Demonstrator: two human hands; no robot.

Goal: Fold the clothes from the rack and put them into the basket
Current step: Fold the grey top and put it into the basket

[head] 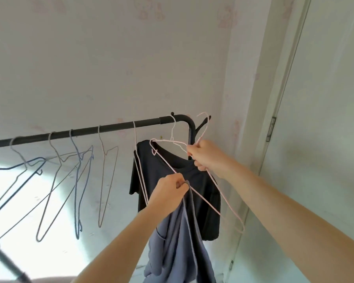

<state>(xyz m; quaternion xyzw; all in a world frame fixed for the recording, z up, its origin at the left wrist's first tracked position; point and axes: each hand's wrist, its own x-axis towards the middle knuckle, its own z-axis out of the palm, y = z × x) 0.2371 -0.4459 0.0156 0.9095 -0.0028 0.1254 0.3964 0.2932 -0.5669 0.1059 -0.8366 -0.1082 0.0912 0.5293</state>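
A black rack rail (110, 127) crosses the view from left to the right corner post. A black T-shirt (204, 201) hangs on a white wire hanger near the rail's right end. My right hand (202, 155) grips the neck of a pink wire hanger (213, 207), its hook lifted off beside the rack post. My left hand (170, 193) pinches the top of a grey-blue garment (178, 248) that hangs down in front of the black T-shirt, close against the pink hanger's lower wire.
Several bare wire hangers (78, 180) hang along the rail to the left. A pale wall stands behind the rack. A door with a hinge (271, 129) is at the right. A dark rack leg (6, 264) slants at the bottom left.
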